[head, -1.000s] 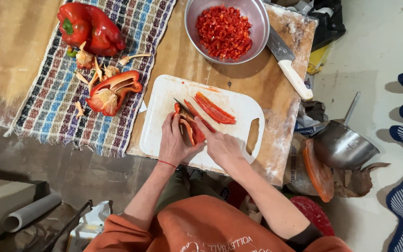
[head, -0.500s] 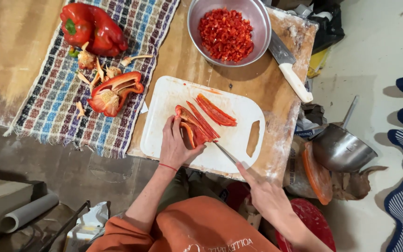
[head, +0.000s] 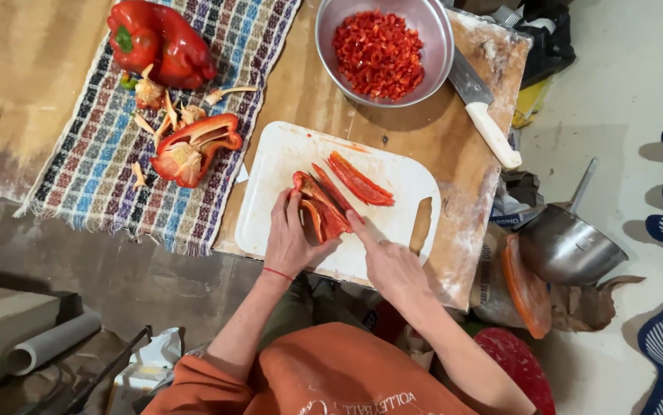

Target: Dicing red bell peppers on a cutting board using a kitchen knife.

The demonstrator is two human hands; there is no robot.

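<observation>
While left hand [head: 289, 242] steadies pepper strips [head: 324, 207], right hand [head: 389, 265] fingers closed

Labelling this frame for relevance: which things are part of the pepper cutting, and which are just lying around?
In use:
left hand on the red pepper strips
right hand beside them
white cutting board
steel bowl of chopped pepper
cut pepper half
whole red peppers

Lying about:
white-handled knife
checked cloth
steel pot
grey roll

Your red pepper strips [head: 324, 207] lie flat in a bunch near the middle of the white cutting board [head: 285, 165], cut sides up, angled diagonally. One longer strip [head: 360, 180] lies just beside them, toward the board's handle slot.
</observation>
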